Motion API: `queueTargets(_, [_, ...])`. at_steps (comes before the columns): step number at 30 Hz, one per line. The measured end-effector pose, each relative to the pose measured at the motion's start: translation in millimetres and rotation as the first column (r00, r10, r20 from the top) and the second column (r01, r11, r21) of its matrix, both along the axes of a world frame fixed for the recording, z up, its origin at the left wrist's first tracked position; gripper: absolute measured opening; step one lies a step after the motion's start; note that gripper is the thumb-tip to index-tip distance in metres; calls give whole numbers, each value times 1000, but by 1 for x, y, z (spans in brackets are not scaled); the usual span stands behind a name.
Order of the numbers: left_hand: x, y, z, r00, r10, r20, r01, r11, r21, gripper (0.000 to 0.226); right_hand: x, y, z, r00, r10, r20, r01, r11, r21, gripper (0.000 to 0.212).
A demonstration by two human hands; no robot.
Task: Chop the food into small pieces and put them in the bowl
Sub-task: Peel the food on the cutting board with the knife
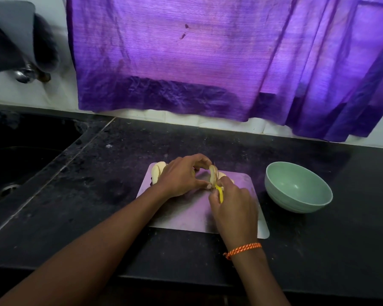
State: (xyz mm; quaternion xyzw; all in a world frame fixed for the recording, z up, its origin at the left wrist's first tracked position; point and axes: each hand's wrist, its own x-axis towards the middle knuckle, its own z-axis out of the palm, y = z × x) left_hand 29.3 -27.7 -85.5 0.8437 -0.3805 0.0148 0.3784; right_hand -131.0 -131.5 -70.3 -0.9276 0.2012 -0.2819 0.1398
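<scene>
A pale banana (213,175) is held just above a light cutting board (186,217) on the black counter. My left hand (181,177) grips the banana from the left, fingers curled round it. My right hand (232,208) pinches a strip of yellow peel (219,192) at the fruit's near end. More pale peeled fruit (158,171) lies at the board's far left corner, partly hidden behind my left hand. A green bowl (296,188) stands to the right of the board; nothing shows inside it. No knife is in view.
A dark sink (20,164) is sunk into the counter at the left, with a tap (24,74) on the wall above it. A purple curtain (208,62) hangs over the white tiled wall behind the counter. The counter's front edge runs just below the board.
</scene>
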Motion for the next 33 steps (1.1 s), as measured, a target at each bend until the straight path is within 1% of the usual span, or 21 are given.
queueTargets(5, [-1, 0, 0, 999, 15, 37, -15, 1000, -6, 46, -3, 1, -3, 1000, -22, -22, 22, 1000, -1, 26])
queueTargets(7, [0, -1, 0, 998, 23, 62, -24, 1000, 10, 45, -5, 2, -3, 999, -20, -45, 20, 1000, 3, 29])
queueTargets(11, [-1, -2, 2, 992, 52, 114, -54, 998, 17, 41, -2, 7, -8, 999, -9, -44, 8, 1000, -17, 32])
queueTargets(13, [-1, 0, 3, 977, 86, 197, -87, 996, -2, 47, -2, 9, -8, 999, -6, -38, 4, 999, -41, 34])
queueTargets(15, [-3, -1, 6, 935, 92, 341, -102, 995, 12, 54, -3, 8, -8, 998, 4, -57, -5, 1000, -16, 35])
queueTargets(16, [-5, -2, 9, 910, 63, 409, -85, 996, 36, 54, -3, 7, -8, 998, 8, -60, -8, 1000, -1, 35])
queueTargets(19, [-7, -9, 12, 837, -86, 540, 13, 990, 138, 43, -5, 7, -6, 999, 5, -47, -5, 1000, 16, 38])
queueTargets(21, [-9, -12, 13, 803, -120, 585, 17, 984, 178, 33, -5, 7, -5, 998, 18, -62, -16, 999, 30, 42])
queueTargets(25, [-11, -12, 15, 767, -104, 633, -2, 986, 165, 22, -6, 6, -5, 997, 29, -75, -26, 998, 49, 43])
queueTargets(30, [-14, -13, 16, 771, -92, 630, -23, 985, 172, 24, -4, 6, -6, 994, 33, -106, -30, 999, 30, 43])
queueTargets(33, [-15, -14, 17, 777, -92, 622, -31, 982, 184, 26, -4, 5, -7, 994, 37, -100, -33, 999, 42, 41])
